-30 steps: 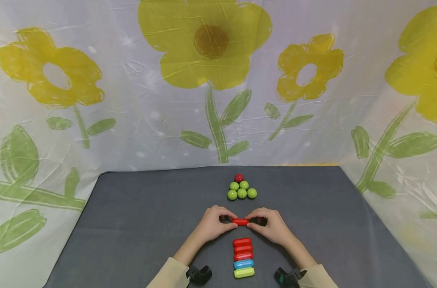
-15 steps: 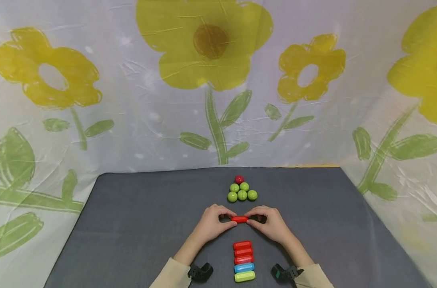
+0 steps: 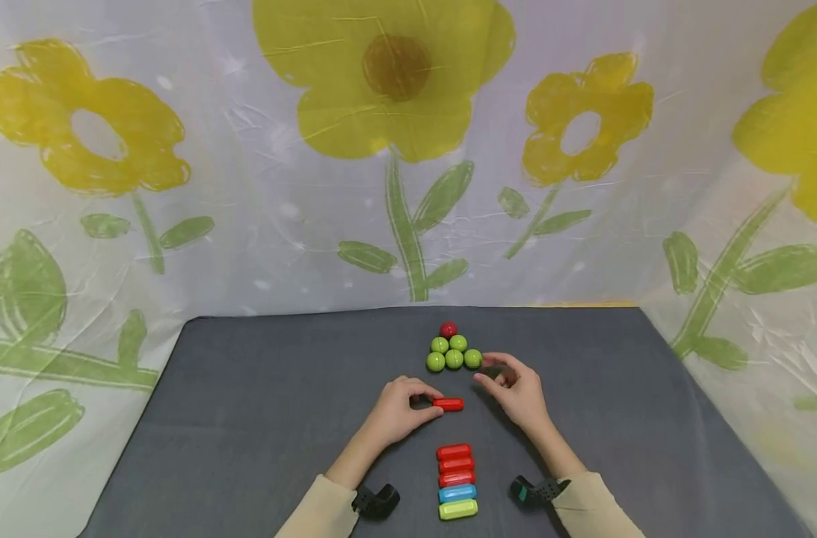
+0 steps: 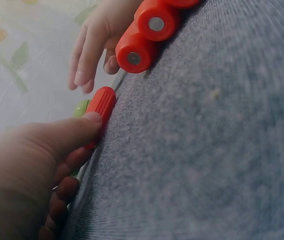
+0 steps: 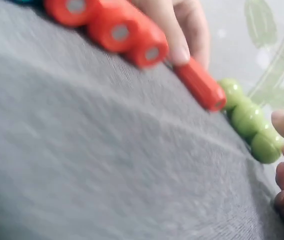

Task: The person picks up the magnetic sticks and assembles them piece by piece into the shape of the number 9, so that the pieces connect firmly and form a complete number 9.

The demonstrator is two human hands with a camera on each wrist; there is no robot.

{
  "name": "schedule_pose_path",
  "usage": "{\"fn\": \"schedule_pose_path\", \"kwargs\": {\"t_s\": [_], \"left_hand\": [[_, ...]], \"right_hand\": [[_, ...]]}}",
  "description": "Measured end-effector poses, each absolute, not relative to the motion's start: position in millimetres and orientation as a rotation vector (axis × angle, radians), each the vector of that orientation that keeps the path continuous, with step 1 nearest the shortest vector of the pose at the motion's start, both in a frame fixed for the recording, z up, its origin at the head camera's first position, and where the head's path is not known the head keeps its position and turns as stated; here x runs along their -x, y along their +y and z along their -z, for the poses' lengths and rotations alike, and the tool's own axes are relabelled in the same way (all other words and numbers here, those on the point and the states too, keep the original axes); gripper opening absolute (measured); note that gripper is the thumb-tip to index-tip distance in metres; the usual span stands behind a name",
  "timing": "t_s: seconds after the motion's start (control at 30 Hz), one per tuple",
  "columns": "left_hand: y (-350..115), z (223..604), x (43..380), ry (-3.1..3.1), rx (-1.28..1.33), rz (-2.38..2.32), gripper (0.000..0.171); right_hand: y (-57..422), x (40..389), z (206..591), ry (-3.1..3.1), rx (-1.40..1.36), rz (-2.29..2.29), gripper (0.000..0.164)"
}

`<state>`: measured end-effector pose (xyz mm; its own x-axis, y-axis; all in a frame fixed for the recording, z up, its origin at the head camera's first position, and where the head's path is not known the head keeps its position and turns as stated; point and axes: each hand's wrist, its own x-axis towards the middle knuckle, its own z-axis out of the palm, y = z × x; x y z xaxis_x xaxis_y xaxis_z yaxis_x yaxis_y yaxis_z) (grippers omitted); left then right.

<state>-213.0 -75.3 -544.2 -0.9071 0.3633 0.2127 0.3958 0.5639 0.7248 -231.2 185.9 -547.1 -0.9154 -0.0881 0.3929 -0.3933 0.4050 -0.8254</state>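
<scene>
My left hand (image 3: 396,409) pinches one end of a red magnetic rod (image 3: 451,404) between thumb and fingers, and the rod lies crosswise in front of the balls. In the left wrist view the thumb presses on the ridged side of this rod (image 4: 103,102). My right hand (image 3: 521,390) holds nothing; its thumb and index finger are spread, with the index fingertip right at the rightmost green ball (image 3: 472,359). Several green balls form two rows, and a red ball (image 3: 448,329) tops them in a triangle. The right wrist view shows the green balls (image 5: 248,117) beside my fingers.
Nearer me lies a column of rods: red rods (image 3: 456,465), a blue rod (image 3: 457,493) and a yellow-green rod (image 3: 458,510). Metal discs show in the red rods' ends. Dark grey cloth (image 3: 280,418) covers the table, and a flower-printed curtain (image 3: 247,187) hangs behind.
Both hands pinched the red rod before. My right hand has let go of it and moved forward and right to the green balls. The left hand keeps its pinch on the rod.
</scene>
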Motion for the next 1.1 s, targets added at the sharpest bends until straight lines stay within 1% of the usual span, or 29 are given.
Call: {"fn": "schedule_pose_path", "kwargs": {"t_s": [0.1, 0.17, 0.3, 0.43, 0.63, 0.7, 1.1], "left_hand": [[-76, 544, 213, -2.748, 0.675, 1.277, 0.018], [-76, 544, 213, -2.749, 0.682, 1.275, 0.018], [-76, 543, 213, -2.752, 0.689, 1.294, 0.018], [-76, 544, 213, -2.765, 0.679, 1.306, 0.018], [-77, 544, 213, -2.768, 0.667, 1.297, 0.018], [-77, 544, 213, -2.766, 0.669, 1.295, 0.018], [-77, 543, 212, -2.75, 0.683, 1.274, 0.018]], "right_hand": [[186, 240, 545, -2.435, -0.35, -1.484, 0.054], [185, 246, 544, -2.485, -0.319, -1.444, 0.062], [183, 254, 543, -2.583, -0.286, -1.37, 0.066], [181, 258, 543, -2.633, -0.272, -1.326, 0.064], [177, 261, 545, -2.633, -0.272, -1.255, 0.048], [176, 262, 546, -2.621, -0.275, -1.241, 0.045], [180, 250, 546, -2.602, -0.302, -1.229, 0.045]]}}
